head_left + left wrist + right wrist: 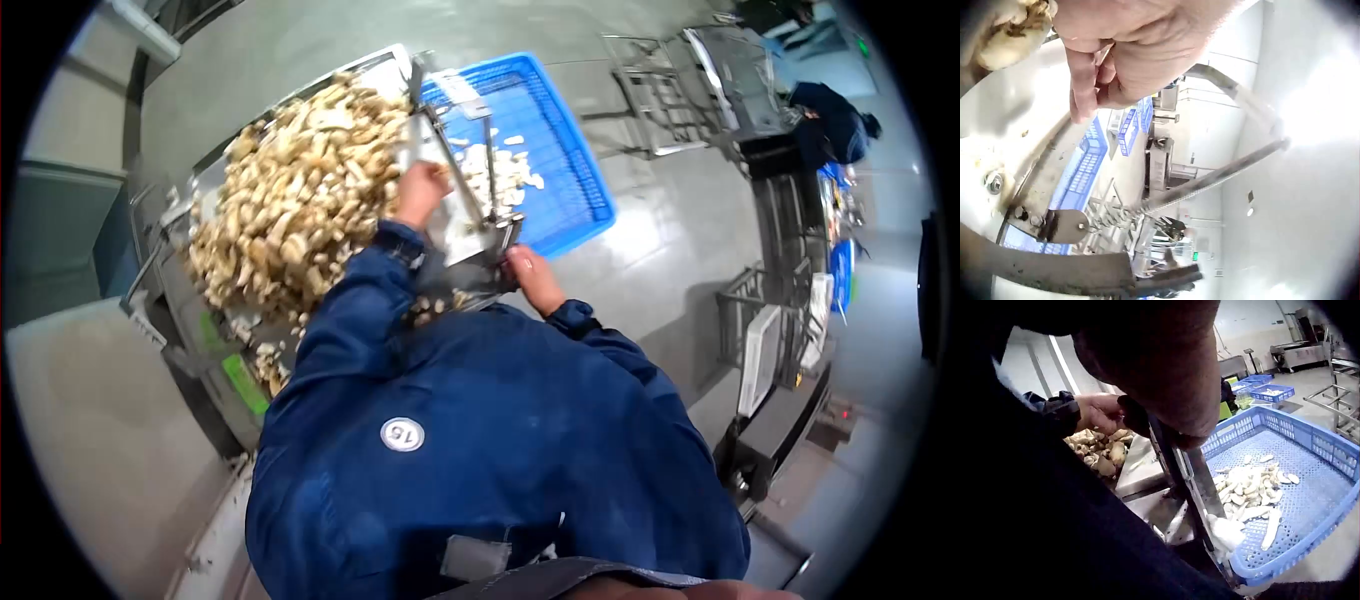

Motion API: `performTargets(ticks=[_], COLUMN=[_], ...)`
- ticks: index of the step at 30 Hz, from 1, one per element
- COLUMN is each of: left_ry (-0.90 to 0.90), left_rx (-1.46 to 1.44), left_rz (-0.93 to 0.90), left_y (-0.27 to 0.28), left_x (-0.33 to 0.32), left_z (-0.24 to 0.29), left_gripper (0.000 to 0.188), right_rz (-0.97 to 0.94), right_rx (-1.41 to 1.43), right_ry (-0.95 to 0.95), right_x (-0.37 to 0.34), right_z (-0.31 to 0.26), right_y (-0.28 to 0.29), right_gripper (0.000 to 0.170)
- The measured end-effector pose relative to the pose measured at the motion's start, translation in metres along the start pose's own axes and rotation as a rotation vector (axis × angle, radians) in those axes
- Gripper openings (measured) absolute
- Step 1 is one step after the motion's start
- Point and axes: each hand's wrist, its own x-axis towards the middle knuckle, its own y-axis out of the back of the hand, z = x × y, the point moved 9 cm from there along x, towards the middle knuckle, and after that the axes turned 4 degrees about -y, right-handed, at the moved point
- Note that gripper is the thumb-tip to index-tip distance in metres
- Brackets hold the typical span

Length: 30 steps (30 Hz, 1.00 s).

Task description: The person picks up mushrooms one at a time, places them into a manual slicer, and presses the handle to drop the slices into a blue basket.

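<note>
- Blue plastic basket with lattice walls (590, 185), head view: it sits beside a hinged grey metal cutter (455, 165), with pale mushroom slices (507, 180) in its near part. A large heap of cream-and-brown mushrooms (300, 190) lies on the cutter's other side. The left hand (420, 192), in a dark blue sleeve, is between heap and cutter. The right hand (535, 280) is at the cutter's near end, its thumb over the dark metal handle (508, 240). A flat bright green piece (243, 383) lies near the heap's lower edge, and a person in dark clothing (832, 120) is well apart, beyond metal racks.
- Left wrist view: the left hand's fingers are bent inward, close above the cutter's flat metal strip; I cannot tell whether they have hold of anything. One mushroom shows at the upper left corner, and a coiled spring (1110, 219) joins a metal rod.
- Right wrist view: the right hand, deep in shadow, has its fingers closed round the top of the handle. Slices lie loosely piled on the basket's perforated floor, and whole mushrooms show behind the cutter.
</note>
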Motion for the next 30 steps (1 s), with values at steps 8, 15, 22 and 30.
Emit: performTargets(ticks=[8,15,22,30], left_ry=[-0.056,-0.032,0.086,0.059], left_rx=[0.206,0.213,0.282,0.132], left_rz=[0.182,0.208,0.136,0.049], left_y=[-0.004,0.000,0.004,-0.008], left_x=[-0.009,-0.015,-0.011,-0.010], left_z=[0.036,0.033,0.043,0.028], left_gripper=[0.032,0.026,0.034,0.031], right_rz=[-0.046,-0.151,-0.142,-0.123], right_rx=[0.102,0.225,0.245,0.282], right_ry=[-0.062,-0.118,-0.119,-0.143], right_x=[-0.002,-0.006,-0.002,-0.004], right_z=[-0.002,-0.055,-0.085,-0.098], right_y=[-0.002,0.001,0.007,0.010], right_gripper=[0.035,0.033,0.031,0.030])
